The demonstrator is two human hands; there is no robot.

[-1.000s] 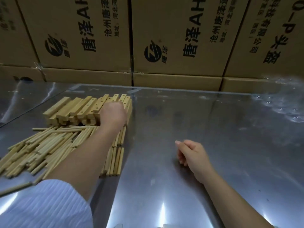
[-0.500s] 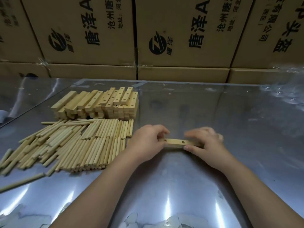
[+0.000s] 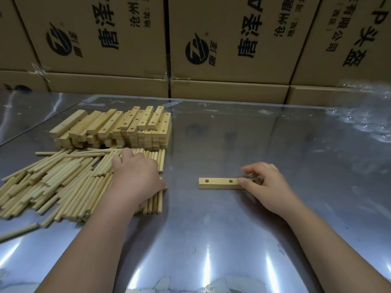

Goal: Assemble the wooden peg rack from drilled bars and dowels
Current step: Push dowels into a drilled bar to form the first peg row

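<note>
Steel tabletop (image 3: 211,233), cardboard boxes (image 3: 228,85) behind; right hand (image 3: 268,187) pinches drilled bar (image 3: 220,183); left hand (image 3: 137,176) on dowels (image 3: 63,182), grip unclear.

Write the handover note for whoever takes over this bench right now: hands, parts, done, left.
Left hand: lies on the dowel pile at the left of the table; fingertips hidden, so a grip on a dowel cannot be confirmed.
Right hand: pinches the right end of the single bar, which lies flat on the table, holes up.
Bar stack: just behind the dowels.
Done: one bar laid out; its visible holes are empty.
Left: fit dowels into it, then probably a second bar.
</note>
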